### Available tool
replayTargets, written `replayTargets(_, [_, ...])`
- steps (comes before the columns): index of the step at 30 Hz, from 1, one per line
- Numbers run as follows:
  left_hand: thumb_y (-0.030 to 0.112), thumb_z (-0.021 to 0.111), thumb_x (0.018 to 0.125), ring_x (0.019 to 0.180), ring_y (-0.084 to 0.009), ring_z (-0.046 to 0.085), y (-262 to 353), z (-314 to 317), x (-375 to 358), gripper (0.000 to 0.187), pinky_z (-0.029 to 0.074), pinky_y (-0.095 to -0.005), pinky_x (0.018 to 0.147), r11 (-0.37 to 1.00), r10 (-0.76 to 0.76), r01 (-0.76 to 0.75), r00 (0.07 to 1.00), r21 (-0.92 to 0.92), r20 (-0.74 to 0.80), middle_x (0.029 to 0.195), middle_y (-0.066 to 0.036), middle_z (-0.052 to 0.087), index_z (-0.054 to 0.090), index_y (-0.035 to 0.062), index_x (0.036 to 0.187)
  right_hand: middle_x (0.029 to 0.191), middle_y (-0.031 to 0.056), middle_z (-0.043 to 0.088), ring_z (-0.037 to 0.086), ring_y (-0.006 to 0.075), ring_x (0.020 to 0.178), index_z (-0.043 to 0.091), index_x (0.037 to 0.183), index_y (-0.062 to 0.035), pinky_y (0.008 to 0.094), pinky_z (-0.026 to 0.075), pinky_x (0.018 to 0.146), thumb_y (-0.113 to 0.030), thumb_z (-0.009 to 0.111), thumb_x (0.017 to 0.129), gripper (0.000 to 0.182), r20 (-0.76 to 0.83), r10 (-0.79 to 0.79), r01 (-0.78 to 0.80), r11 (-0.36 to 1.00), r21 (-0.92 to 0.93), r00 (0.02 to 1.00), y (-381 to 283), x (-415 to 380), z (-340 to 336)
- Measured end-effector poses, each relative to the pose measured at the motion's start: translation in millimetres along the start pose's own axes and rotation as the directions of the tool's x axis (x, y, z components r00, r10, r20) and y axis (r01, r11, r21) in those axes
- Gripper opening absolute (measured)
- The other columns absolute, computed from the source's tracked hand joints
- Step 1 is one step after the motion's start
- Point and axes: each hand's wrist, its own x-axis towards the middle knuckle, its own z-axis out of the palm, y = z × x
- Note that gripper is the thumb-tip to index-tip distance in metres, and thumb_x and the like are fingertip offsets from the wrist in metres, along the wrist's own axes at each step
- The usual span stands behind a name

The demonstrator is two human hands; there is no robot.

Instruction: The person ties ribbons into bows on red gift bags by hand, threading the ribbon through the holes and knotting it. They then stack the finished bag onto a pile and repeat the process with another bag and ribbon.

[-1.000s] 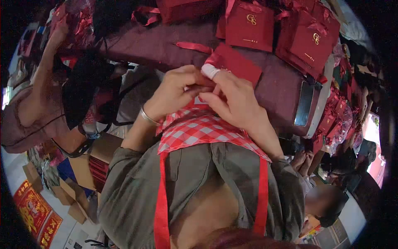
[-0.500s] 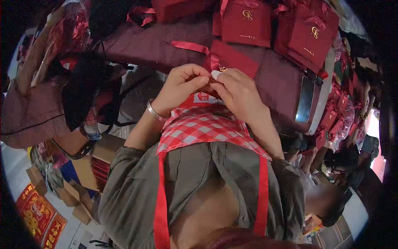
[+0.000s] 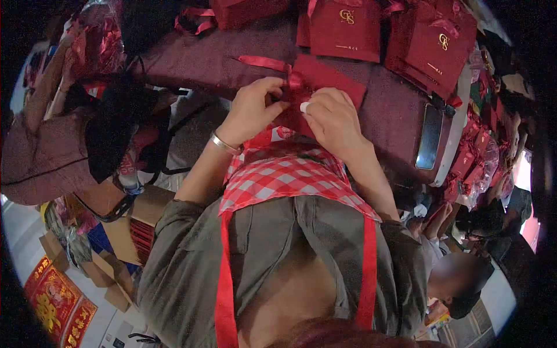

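A dark red bag with a red ribbon lies on the maroon cloth in front of me, and a ribbon knot shows between my hands. My left hand, with a silver bracelet on the wrist, is at the bag's left side. Its fingers are bent, with a gap between thumb and forefinger, and nothing shows in them. My right hand has its fingers curled and pressed together on the lower right part of the bag. A white covering is on one fingertip. The fingers partly hide the bag.
Finished-looking red bags with gold letters and a stack of bags stand at the back. A phone lies at the right edge of the maroon cloth. Other people's arms show at the left and lower right.
My hands, close together before at the ribbon, have moved apart. The left thumb and forefinger have parted. More of the bag and a ribbon knot now show between them.
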Motion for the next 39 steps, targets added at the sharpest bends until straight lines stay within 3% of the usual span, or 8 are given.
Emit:
replayTargets(2, [0.002,0.069,0.076,0.085,-0.0134,0.060,-1.9,2.5,3.5,0.040,0.049,-0.0275,0.073,0.996,-0.077,0.081,0.993,-0.048,0.090,0.097,-0.011,0.063,0.055,-0.0008,0.113,0.079,0.0073,0.057,0.056,0.0275,0.084,0.060,0.081,-0.0060,0.0405,0.045,0.073,-0.008,0.062,0.074,0.008,-0.054,0.019,-0.019,1.000,0.001,0.998,6.4,-1.9,8.5])
replayTargets(4, [0.001,0.067,0.078,0.079,-0.0116,0.059,-6.9,7.1,6.5,0.039,0.049,-0.0253,0.069,0.907,-0.106,0.170,0.977,-0.384,0.183,0.095,-0.006,0.062,0.054,-0.0003,0.114,0.080,0.0074,0.058,0.056,0.0275,0.084,0.061,0.082,-0.0060,0.0402,0.045,0.072,-0.008,0.063,0.074,0.009,-0.077,0.053,-0.052,0.999,0.007,0.996,11.6,-3.2,13.7])
replayTargets(10, [0.001,0.066,0.079,0.073,-0.0066,0.054,10.7,-7.0,2.9,0.033,0.046,-0.0215,0.063,0.745,-0.201,0.436,0.868,-0.505,0.454,0.089,-0.002,0.061,0.056,-0.0014,0.110,0.076,0.0104,0.058,0.055,0.0292,0.077,0.061,0.080,-0.0021,0.0394,0.045,0.068,-0.008,0.067,0.072,0.011,-0.176,0.144,-0.143,0.990,0.018,0.974,16.6,-2.6,24.9])
replayTargets(16, [0.001,0.066,0.078,0.073,-0.0045,0.051,-1.8,10.8,2.4,0.022,0.045,-0.0213,0.064,0.861,-0.037,0.198,0.944,-0.469,0.329,0.081,0.001,0.058,0.060,-0.0031,0.099,0.072,0.0113,0.057,0.055,0.0298,0.071,0.061,0.079,-0.0003,0.0388,0.044,0.063,-0.006,0.068,0.072,0.012,-0.257,0.129,-0.114,0.991,0.070,0.958,25.6,-2.9,28.1])
replayTargets(26, [0.006,0.067,0.081,0.074,-0.0034,0.049,-1.0,7.8,-7.7,0.016,0.044,-0.0208,0.063,0.863,-0.089,0.223,0.950,-0.452,0.299,0.080,0.003,0.056,0.060,-0.0017,0.094,0.075,0.0122,0.057,0.054,0.0299,0.071,0.060,0.082,0.0005,0.0381,0.043,0.063,-0.006,0.068,0.073,0.013,-0.244,0.158,-0.143,0.987,0.079,0.957,24.3,-2.9,24.5])
replayTargets(28, [0.005,0.065,0.083,0.073,-0.0036,0.051,2.2,3.2,-6.5,0.016,0.045,-0.0206,0.063,0.791,-0.258,0.425,0.884,-0.440,0.391,0.082,0.003,0.057,0.061,-0.0003,0.097,0.075,0.0121,0.057,0.054,0.0299,0.072,0.060,0.082,0.0005,0.0381,0.043,0.063,-0.006,0.068,0.074,0.013,-0.255,0.152,-0.127,0.985,0.114,0.955,23.8,-2.9,22.3])
replayTargets(34, [0.003,0.063,0.084,0.079,-0.0046,0.055,-3.2,7.7,0.2,0.026,0.047,-0.0207,0.069,0.675,-0.152,0.271,0.961,-0.686,0.231,0.090,0.001,0.061,0.059,0.0008,0.109,0.075,0.0121,0.056,0.053,0.0300,0.072,0.061,0.084,0.0007,0.0378,0.043,0.065,-0.005,0.065,0.076,0.011,-0.239,0.117,-0.090,0.988,0.122,0.964,21.0,-3.0,18.6])
replayTargets(39, [0.003,0.065,0.082,0.084,-0.0057,0.055,2.0,-0.9,-6.0,0.027,0.046,-0.0209,0.075,0.784,-0.151,0.308,0.937,-0.540,0.316,0.096,0.000,0.061,0.060,-0.0006,0.108,0.076,0.0119,0.057,0.053,0.0305,0.071,0.060,0.083,0.0006,0.0379,0.043,0.065,-0.005,0.064,0.077,0.010,-0.239,0.140,-0.120,0.988,0.096,0.961,24.2,-5.1,23.7])
